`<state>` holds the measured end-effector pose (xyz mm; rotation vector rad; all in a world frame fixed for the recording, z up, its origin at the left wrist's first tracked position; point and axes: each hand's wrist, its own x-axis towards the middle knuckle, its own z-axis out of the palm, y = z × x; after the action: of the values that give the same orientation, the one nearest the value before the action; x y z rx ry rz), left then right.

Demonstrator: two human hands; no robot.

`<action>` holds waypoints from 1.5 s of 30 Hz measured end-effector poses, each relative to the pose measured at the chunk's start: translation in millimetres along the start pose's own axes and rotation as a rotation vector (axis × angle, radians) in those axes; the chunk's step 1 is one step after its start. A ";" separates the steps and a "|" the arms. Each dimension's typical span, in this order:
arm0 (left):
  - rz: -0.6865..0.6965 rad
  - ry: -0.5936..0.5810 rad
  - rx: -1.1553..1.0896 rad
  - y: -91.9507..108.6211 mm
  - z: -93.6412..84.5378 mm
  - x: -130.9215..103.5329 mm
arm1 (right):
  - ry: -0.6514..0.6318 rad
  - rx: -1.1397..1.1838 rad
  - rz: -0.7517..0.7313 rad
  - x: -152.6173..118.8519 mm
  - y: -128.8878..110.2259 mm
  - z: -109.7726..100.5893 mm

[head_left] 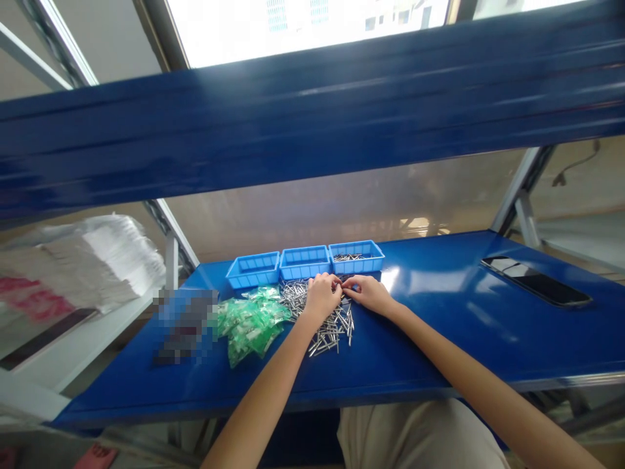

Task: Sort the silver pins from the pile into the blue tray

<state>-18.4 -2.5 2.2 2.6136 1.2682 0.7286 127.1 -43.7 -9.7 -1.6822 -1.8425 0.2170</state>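
While left hand point(321, 299) and right hand point(372, 294) work over metal pins point(328, 333), fingertips nearly closed, hold indiscernible; light, steady pinch suits slim pieces.

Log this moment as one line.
left hand: over metal pins | right hand: fingertips near left's | right bin: some pins | green bags: left of pile

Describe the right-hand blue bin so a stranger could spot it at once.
On the blue table, find the row of three light-blue bins along the back. It's the rightmost bin; unlike its two neighbours, it shows thin metal pieces inside.
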 end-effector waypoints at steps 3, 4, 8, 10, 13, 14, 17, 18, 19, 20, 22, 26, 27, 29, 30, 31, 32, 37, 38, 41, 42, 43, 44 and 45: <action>-0.022 0.006 0.005 0.4 0.0 0.6 | -0.015 -0.047 0.004 0.3 0.3 0.8; -0.026 0.011 0.008 0.4 0.1 0.7 | -0.013 -0.069 0.012 0.5 0.0 1.1; -0.028 0.018 0.015 -0.1 -0.3 0.6 | -0.004 -0.142 0.075 0.5 -2.6 -0.3; -0.032 0.025 0.019 0.1 -0.9 0.0 | -0.009 -0.166 0.094 0.1 -3.7 -2.6; -0.051 0.053 0.050 0.9 -2.0 -1.0 | -0.021 -0.192 0.101 -0.4 -4.2 -5.2; -0.055 0.061 0.063 1.2 -2.4 -1.2 | -0.023 -0.198 0.103 -0.4 -4.1 -5.3; -0.057 0.072 0.075 1.6 -3.2 -1.3 | -0.013 -0.205 0.114 0.4 -3.5 -3.7; -0.055 0.073 0.070 1.7 -3.3 -1.1 | -0.006 -0.204 0.114 0.9 -3.5 -3.0; -0.053 0.074 0.062 1.7 -3.4 -1.0 | 0.001 -0.201 0.113 1.3 -3.5 -2.5; -0.051 0.075 0.054 1.8 -3.4 -0.8 | 0.008 -0.195 0.113 1.6 -3.8 -2.3; -0.045 0.076 0.040 1.9 -3.0 -0.5 | 0.023 -0.175 0.111 1.8 -5.0 -3.1; -0.021 0.079 0.011 1.9 -1.2 -0.4 | 0.074 -0.103 0.091 0.3 -9.4 -8.0; -0.008 0.080 -0.001 2.1 -0.8 -0.5 | 0.096 -0.080 0.080 -0.1 -10.6 -9.2; 0.020 0.079 -0.026 3.3 -0.3 -0.9 | 0.142 -0.029 0.061 -0.2 -12.3 -10.7; 0.032 0.076 -0.039 4.2 -0.4 -1.1 | 0.162 0.004 0.058 0.0 -12.8 -11.0; 0.039 0.071 -0.051 5.4 -0.6 -1.4 | 0.176 0.043 0.059 0.5 -13.1 -11.0; 0.043 0.067 -0.061 6.7 -1.0 -1.6 | 0.185 0.092 0.063 1.1 -13.1 -10.7; 0.067 0.058 -0.116 11.3 -2.9 -1.2 | 0.252 0.391 0.078 4.2 -12.8 -8.4; 0.074 0.062 -0.132 11.4 -3.1 -0.8 | 0.271 0.441 0.081 4.5 -13.1 -8.3; 0.076 0.094 -0.195 10.3 -4.0 0.8 | 0.308 0.560 0.089 5.6 -13.8 -9.4; 0.069 0.110 -0.221 9.5 -4.5 1.3 | 0.316 0.596 0.093 6.1 -13.7 -10.1; 0.061 0.129 -0.247 8.7 -5.1 1.9 | 0.320 0.630 0.097 6.6 -13.4 -10.7; 0.053 0.151 -0.276 7.7 -5.8 2.5 | 0.324 0.661 0.104 7.3 -13.0 -11.3; 0.045 0.176 -0.307 6.6 -6.6 3.1 | 0.325 0.686 0.111 7.9 -12.4 -11.7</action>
<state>-15.3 -4.8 11.2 2.3778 1.0425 1.0868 123.1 -41.8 8.5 -1.2410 -1.2379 0.5208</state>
